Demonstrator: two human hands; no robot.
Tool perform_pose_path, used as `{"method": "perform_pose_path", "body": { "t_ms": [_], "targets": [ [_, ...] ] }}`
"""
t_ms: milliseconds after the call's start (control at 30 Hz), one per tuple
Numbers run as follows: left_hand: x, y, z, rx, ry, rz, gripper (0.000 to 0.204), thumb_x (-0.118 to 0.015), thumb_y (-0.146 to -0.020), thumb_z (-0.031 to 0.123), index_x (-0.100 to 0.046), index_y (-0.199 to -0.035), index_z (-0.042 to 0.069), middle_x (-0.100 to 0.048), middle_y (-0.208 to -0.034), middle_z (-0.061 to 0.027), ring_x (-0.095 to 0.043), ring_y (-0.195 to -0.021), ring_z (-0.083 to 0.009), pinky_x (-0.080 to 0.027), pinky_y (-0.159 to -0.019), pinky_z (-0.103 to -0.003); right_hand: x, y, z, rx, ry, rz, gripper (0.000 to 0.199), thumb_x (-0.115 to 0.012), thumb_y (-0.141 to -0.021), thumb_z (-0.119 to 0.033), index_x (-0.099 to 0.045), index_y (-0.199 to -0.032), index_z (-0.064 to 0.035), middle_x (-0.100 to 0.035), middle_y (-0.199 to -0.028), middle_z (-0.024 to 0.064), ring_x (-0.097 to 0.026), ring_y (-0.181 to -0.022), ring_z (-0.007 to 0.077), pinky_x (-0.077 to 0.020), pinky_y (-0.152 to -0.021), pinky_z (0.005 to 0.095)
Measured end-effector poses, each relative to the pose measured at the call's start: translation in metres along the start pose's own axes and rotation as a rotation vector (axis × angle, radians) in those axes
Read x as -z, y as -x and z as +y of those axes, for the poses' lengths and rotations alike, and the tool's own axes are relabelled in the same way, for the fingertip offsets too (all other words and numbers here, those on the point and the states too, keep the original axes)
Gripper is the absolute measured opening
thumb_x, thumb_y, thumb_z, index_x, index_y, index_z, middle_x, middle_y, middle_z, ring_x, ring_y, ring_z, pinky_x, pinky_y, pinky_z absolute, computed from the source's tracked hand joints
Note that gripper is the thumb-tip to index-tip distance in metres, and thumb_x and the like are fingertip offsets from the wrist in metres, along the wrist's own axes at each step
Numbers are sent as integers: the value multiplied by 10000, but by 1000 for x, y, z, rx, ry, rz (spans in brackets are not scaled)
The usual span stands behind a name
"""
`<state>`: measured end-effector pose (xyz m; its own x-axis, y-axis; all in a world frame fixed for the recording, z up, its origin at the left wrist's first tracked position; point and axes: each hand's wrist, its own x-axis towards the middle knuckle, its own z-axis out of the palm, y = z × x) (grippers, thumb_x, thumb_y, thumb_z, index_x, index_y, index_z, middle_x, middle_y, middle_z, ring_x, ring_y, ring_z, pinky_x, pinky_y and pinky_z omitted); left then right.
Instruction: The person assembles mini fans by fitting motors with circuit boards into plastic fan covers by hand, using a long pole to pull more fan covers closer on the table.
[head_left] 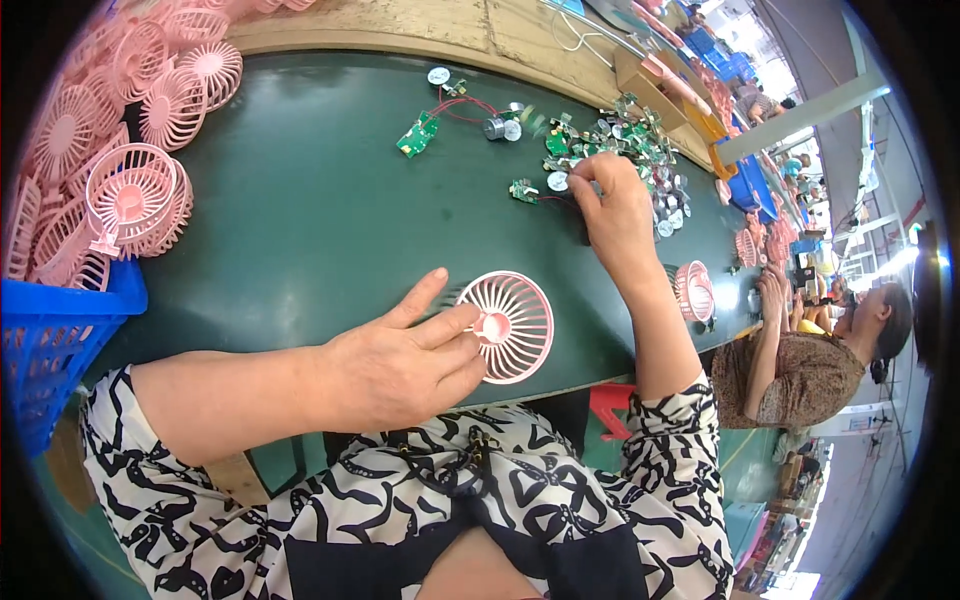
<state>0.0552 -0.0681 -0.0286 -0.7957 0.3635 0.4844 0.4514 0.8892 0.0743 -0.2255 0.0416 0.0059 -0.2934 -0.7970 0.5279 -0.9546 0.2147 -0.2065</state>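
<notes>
Two hands work apart: the left hand [405, 365] pinches the near rim of the pink fan grille [505, 326], while beyond the grille the right hand [615, 210] closes fingers on a small circuit board [523, 190].

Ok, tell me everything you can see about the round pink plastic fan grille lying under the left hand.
The round pink plastic fan grille lies flat on the dark green table top, near its front edge. Thin ribs radiate from a solid round hub to an outer ring, with the green showing between them. It looks like glossy moulded plastic, unbroken as far as visible. The left hand covers its left edge, fingertips pinching at the hub. The right hand is apart from it, at a pile of small green circuit boards.
</notes>
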Motion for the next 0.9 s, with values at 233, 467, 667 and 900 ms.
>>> {"method": "perform_pose_path", "body": {
  "t_ms": [233,467,667,900],
  "targets": [
    [5,-3,-2,226,92,36,258,-674,-762,92,-632,-1016,67,-531,-1323,-199,-511,-1276,-375,-408,-1047,-563,8,-15,-11,-114,-274,142,71,-682,-835,-35,-631,-841,15,-639,-808,112,-615,-750,218,-485,-699,325],
    [-1,0,-7,224,154,22,226,-659,-771,106,-615,-987,53,-608,-1127,-149,-587,-1126,-317,-457,-992,-500,-10,-12,-27,-12,-353,-28,71,-677,-811,-14,-613,-838,2,-592,-794,146,-605,-753,311,-484,-681,372],
    [-5,2,-10,131,241,32,188,-641,-783,126,-611,-955,55,-632,-1066,-126,-611,-1057,-293,-474,-944,-446,-20,-38,-78,256,-408,31,66,-641,-831,35,-581,-852,17,-570,-792,101,-568,-706,233,-471,-662,311],
    [-4,4,-13,98,309,-31,230,-672,-757,87,-618,-980,69,-618,-1081,-114,-610,-1068,-281,-487,-951,-466,-62,-49,-59,-65,-642,-90,116,-672,-826,-89,-626,-801,15,-605,-740,135,-581,-686,254,-470,-646,347]
  ]
}}
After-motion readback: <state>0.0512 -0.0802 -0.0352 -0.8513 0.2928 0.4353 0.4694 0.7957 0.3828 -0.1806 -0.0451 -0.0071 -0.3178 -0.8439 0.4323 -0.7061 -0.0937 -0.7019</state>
